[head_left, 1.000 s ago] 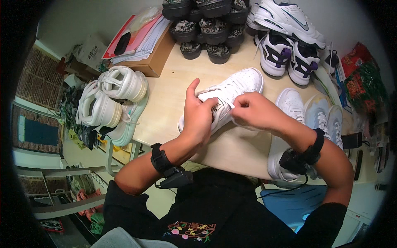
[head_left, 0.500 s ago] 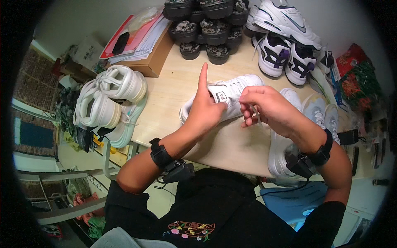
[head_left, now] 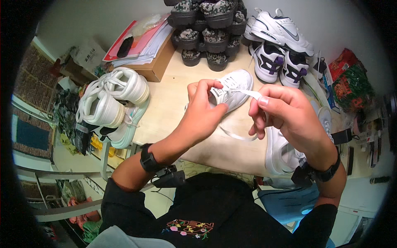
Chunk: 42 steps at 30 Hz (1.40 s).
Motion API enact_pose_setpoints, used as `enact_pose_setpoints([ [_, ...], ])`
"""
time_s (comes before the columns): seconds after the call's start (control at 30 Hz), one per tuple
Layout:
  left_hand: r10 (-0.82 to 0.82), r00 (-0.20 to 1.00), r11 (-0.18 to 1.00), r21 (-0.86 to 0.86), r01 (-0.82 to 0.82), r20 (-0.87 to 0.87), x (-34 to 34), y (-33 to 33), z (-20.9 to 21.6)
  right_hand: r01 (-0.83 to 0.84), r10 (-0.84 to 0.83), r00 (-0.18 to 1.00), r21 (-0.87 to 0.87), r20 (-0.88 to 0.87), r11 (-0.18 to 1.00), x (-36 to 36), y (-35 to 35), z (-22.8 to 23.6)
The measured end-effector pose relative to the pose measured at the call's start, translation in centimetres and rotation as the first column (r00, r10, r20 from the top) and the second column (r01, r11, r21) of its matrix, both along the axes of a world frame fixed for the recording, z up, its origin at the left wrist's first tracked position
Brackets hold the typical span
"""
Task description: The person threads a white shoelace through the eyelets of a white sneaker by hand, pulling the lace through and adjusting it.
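Note:
A white lace-up sneaker (head_left: 239, 101) lies on the table in front of me, its toe angled up and to the right. My left hand (head_left: 202, 111) is closed around its ankle end, with the thumb on the near side and the bent index finger by the tongue; the heel is mostly hidden behind it. Between the thumb and index finger of my right hand (head_left: 285, 109) is a flat white shoelace (head_left: 247, 91), stretched from the eyelets. More lace (head_left: 235, 135) hangs in a loose curve below the sneaker, toward my right hand's lower fingers.
Another white sneaker (head_left: 273, 155) sits near the table's front right edge. Stacked white sneakers (head_left: 101, 109) stand at left, beside a cardboard box (head_left: 159, 68) carrying papers. Camouflage shoes (head_left: 215, 37) are piled at the back, white-and-black sneakers (head_left: 269, 62) at back right. A blue stool (head_left: 285, 202) is below.
My right hand has pulled the lace out to the right, away from the sneaker. My left index finger, raised before, is now bent down by the tongue. The sneaker's toe has swung farther away.

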<state>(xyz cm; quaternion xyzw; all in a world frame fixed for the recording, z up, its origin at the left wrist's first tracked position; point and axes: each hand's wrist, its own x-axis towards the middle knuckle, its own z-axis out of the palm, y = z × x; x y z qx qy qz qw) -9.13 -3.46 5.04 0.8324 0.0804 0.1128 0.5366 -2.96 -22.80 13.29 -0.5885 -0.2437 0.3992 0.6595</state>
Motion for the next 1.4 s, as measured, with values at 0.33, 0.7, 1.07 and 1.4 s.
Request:
enact_pose_setpoints([
  [0.33,-0.544,0.654,0.726,-0.095,0.681,0.526,3.2,2.7,7.6,0.066,-0.074,0.993,0.089,0.095,0.994,-5.2,-0.1,1.7],
  [0.7,-0.288,0.942,0.893,0.306,0.329,-0.172,10.4,4.9,6.0,0.306,-0.232,0.935,0.277,-0.268,0.911,-7.5,0.3,-8.2],
  [1.07,-0.251,0.961,0.594,0.764,0.250,-0.119,1.8,2.6,-0.7,0.667,-0.642,0.745,0.239,-0.181,0.706,-0.3,5.7,-14.5],
  [1.4,-0.298,0.903,0.793,0.446,0.415,-0.309,4.7,3.3,-0.6,0.688,-0.692,0.720,0.186,-0.052,0.702,1.3,7.1,-16.3],
])
